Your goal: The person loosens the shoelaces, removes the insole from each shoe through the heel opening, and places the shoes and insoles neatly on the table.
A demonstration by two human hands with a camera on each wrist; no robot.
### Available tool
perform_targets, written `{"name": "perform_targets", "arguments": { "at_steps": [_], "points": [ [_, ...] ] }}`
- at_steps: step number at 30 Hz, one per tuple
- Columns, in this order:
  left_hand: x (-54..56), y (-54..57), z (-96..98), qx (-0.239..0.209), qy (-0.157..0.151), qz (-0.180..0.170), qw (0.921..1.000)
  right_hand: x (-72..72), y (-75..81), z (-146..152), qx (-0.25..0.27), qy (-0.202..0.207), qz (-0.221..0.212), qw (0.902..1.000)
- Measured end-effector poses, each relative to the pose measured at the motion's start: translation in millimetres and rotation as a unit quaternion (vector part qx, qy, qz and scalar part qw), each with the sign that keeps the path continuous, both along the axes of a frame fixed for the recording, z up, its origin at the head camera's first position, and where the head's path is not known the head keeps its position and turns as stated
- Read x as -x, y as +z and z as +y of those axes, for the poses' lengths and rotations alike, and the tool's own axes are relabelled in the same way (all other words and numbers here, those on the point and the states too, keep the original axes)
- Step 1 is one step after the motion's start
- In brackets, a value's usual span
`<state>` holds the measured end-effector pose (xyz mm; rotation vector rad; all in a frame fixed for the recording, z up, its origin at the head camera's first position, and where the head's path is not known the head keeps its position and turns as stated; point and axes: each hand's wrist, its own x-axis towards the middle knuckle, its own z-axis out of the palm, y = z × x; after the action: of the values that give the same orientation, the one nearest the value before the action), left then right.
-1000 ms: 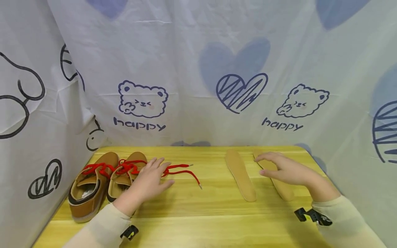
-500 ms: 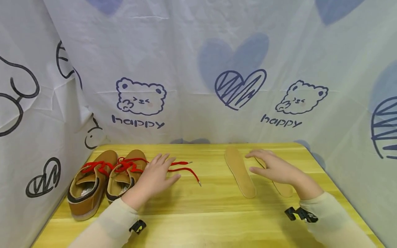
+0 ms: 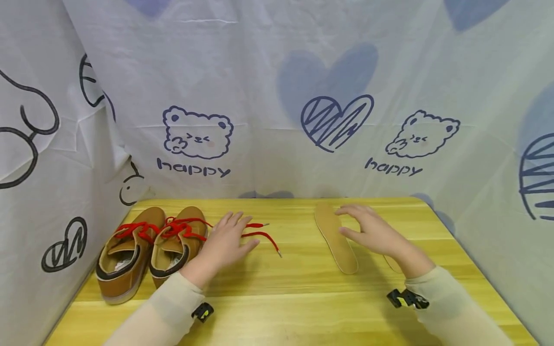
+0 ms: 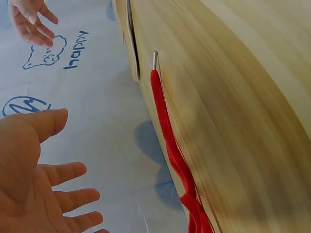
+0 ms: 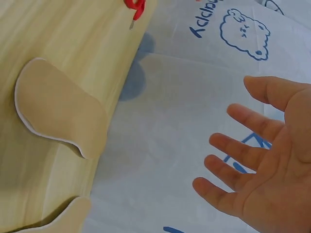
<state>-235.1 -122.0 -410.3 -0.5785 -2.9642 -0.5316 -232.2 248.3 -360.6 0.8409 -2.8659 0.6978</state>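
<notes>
My left hand (image 3: 225, 245) hovers over the table just right of the brown shoes, fingers spread and nothing held. Beneath it run red shoelaces (image 3: 263, 234), whose metal-tipped ends stick out past the fingers. The nearer shoe (image 3: 170, 250) and the outer shoe (image 3: 123, 262) stand side by side, both laced in red. Above the tan insoles is my right hand (image 3: 372, 233), also holding nothing; its fingers (image 5: 233, 165) are spread in the right wrist view. The left insole (image 3: 335, 240) lies flat beside its fingertips. Most of the right insole (image 3: 393, 263) is hidden under that hand.
The yellow wood-grain table (image 3: 277, 307) ends at a white printed cloth (image 3: 268, 96), which hangs behind it and along both sides. A black wrist strap (image 3: 202, 312) sits on the left sleeve, another strap (image 3: 408, 299) on the right one.
My left hand has shifted right, away from the shoes and along the laces. The right hand has moved left, from over the right insole toward the left one. Shoes and insoles stay put.
</notes>
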Motion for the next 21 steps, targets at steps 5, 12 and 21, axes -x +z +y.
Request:
{"name": "perform_targets", "arguments": {
  "at_steps": [5,12,21],
  "points": [
    [0.7,1.9,8.1,-0.004,-0.002,0.0,1.0,2.4,-7.5,-7,-0.007,-0.013,0.027,0.9995],
    [-0.3,3.2,20.7,-0.012,-0.002,-0.004,0.9999,6.1,-21.3,-14,0.001,-0.042,0.025,0.9988],
    [3.4,-1.5,31.9,0.017,0.013,0.037,0.9991,11.6,-24.7,-29,0.013,-0.088,0.054,0.9946]
  ]
}}
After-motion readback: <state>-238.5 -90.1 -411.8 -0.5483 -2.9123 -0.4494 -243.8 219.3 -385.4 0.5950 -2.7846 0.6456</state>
